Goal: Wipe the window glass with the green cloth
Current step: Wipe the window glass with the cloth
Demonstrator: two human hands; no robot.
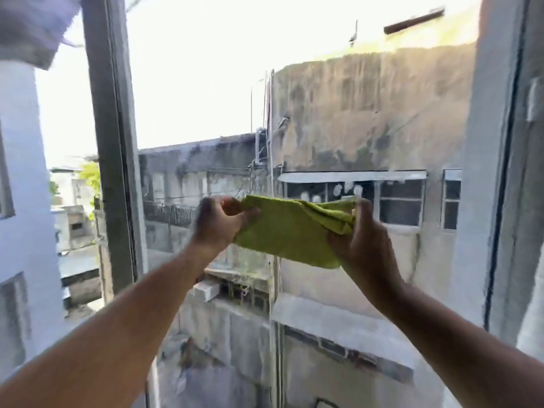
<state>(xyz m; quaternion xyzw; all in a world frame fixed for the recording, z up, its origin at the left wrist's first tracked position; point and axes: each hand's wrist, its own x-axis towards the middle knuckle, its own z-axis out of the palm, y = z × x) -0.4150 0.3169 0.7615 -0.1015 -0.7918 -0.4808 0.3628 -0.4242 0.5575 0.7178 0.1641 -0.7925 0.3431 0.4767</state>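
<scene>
A green cloth (290, 231), partly folded, is stretched between both my hands in front of the window glass (338, 119). My left hand (219, 223) pinches its left edge between thumb and fingers. My right hand (360, 245) grips the bunched right end, where the folds gather. The cloth hangs in the air at about mid height of the pane; I cannot tell whether it touches the glass. Both forearms reach in from the bottom corners.
A grey vertical window frame post (113, 160) stands left of the pane, and another frame edge (500, 184) runs down the right side. Stained buildings (368, 107) and a bright sky show beyond. A fold of purple fabric (32, 28) hangs at the upper left.
</scene>
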